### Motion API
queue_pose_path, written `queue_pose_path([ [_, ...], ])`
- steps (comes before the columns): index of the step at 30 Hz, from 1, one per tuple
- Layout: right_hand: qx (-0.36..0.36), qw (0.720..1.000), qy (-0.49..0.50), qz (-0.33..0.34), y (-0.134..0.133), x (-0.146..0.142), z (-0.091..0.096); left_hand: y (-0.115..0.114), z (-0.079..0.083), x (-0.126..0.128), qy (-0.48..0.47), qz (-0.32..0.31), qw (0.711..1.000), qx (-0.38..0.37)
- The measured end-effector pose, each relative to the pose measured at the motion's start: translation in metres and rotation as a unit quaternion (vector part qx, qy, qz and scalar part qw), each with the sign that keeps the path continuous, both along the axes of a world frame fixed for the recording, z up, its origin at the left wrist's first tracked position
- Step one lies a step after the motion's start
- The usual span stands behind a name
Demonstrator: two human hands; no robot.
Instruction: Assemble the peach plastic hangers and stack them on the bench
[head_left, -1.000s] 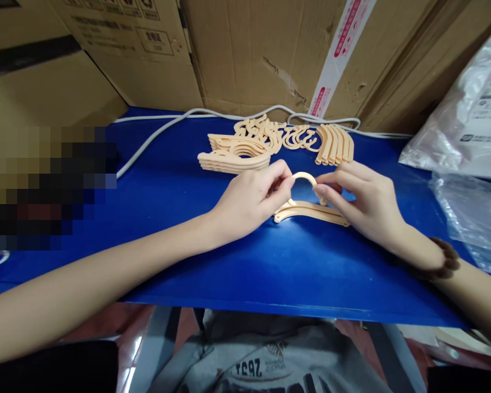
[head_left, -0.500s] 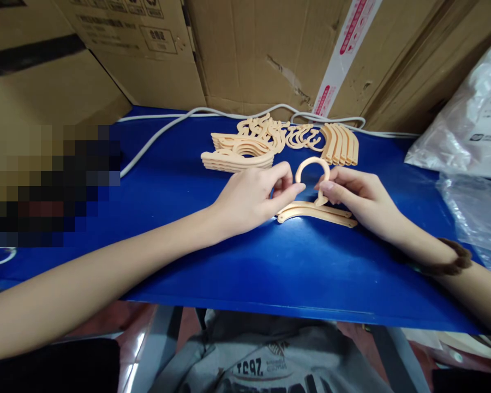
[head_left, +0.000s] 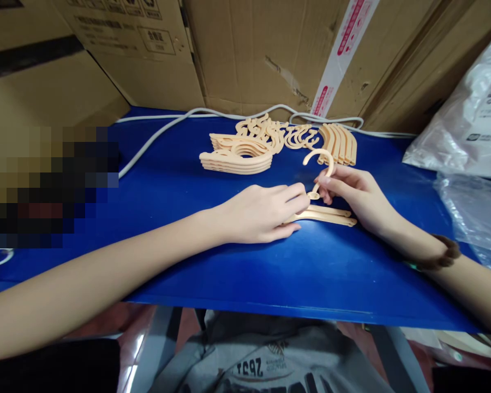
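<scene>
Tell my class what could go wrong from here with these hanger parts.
1. The right hand holds the curved hook upright between its fingers, so it might twist or slip.
2. The left hand covers the left ends of the two hanger arms lying together; a nudge could shift them.
3. Loose hooks lie heaped behind the stacked hanger arms, so pulling one out may disturb others.

I am facing cardboard boxes (head_left: 245, 60) at the back of the blue tabletop (head_left: 294, 278); a white cable (head_left: 139, 154) is winding before them, plastic packaging (head_left: 466, 109) is lying rightward.
</scene>
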State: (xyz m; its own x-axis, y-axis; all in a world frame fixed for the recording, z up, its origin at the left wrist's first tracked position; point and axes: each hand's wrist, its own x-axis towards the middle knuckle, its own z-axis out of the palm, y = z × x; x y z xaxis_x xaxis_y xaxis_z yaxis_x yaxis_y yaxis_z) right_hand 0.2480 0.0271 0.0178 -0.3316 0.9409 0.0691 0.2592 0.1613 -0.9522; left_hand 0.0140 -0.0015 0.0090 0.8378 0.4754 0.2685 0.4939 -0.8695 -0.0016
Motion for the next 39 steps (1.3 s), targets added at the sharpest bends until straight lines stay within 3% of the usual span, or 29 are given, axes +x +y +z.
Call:
queue_pose_path([
  [8, 0.015, 0.999, -0.013, 0.036, -0.005, -0.003, 0.003, 0.002, 0.002, 0.001, 0.005, 0.026, 0.999, -0.027],
  [24, 0.013, 0.999, -0.029, 0.036, -0.004, -0.003, 0.003, 0.001, 0.004, 0.003, -0.004, 0.048, 0.998, -0.051],
  [29, 0.007, 0.999, -0.029, 0.026, -0.003, -0.004, 0.002, 0.004, 0.001, 0.001, -0.101, 0.054, 0.989, -0.093],
  [32, -0.003, 0.999, -0.034, 0.022, -0.003, -0.003, 0.002, 0.008, -0.001, 0.001, -0.246, 0.050, 0.945, -0.211],
  [37, -0.009, 0.999, -0.026, 0.031, -0.004, -0.002, 0.002, 0.012, 0.003, 0.005, -0.451, 0.059, 0.752, -0.478],
  [39, -0.006, 0.999, -0.029, 0.034, -0.004, -0.002, 0.002, 0.011, 0.007, 0.006, -0.472, 0.072, 0.710, -0.518],
])
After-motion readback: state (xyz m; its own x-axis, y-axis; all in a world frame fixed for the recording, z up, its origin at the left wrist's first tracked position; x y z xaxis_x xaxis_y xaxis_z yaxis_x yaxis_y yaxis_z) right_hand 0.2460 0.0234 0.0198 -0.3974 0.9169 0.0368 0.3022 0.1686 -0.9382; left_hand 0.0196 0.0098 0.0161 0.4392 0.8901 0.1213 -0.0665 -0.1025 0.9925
